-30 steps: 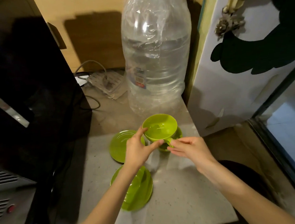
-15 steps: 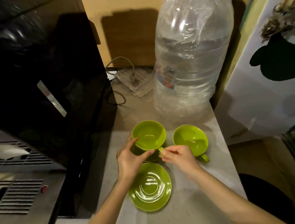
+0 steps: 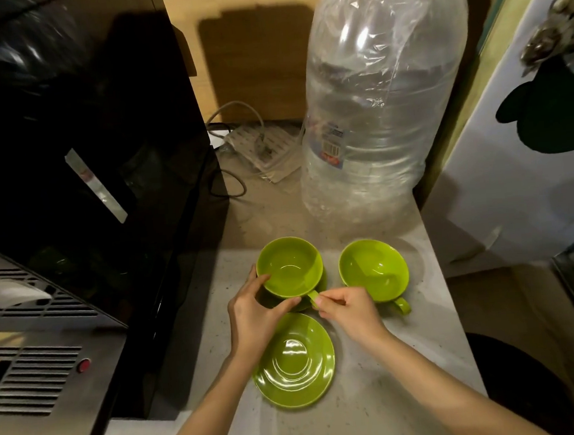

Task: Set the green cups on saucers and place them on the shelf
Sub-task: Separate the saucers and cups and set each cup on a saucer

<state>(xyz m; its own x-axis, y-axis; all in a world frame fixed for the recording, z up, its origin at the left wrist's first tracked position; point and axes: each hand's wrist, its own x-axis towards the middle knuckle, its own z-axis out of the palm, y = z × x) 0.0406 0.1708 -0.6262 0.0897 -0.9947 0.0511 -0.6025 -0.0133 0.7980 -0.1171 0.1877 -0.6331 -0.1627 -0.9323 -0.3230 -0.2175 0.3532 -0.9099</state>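
Cup (image 3: 291, 268) now lower, probably on a saucer; left hand (image 3: 252, 318) cupping it, right hand (image 3: 349, 310) pinching its handle.

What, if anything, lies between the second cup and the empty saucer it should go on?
Only the right hand lies across the gap, pinching the handle of the left cup, which the left hand grips. Otherwise bare counter separates the right cup from the saucer.
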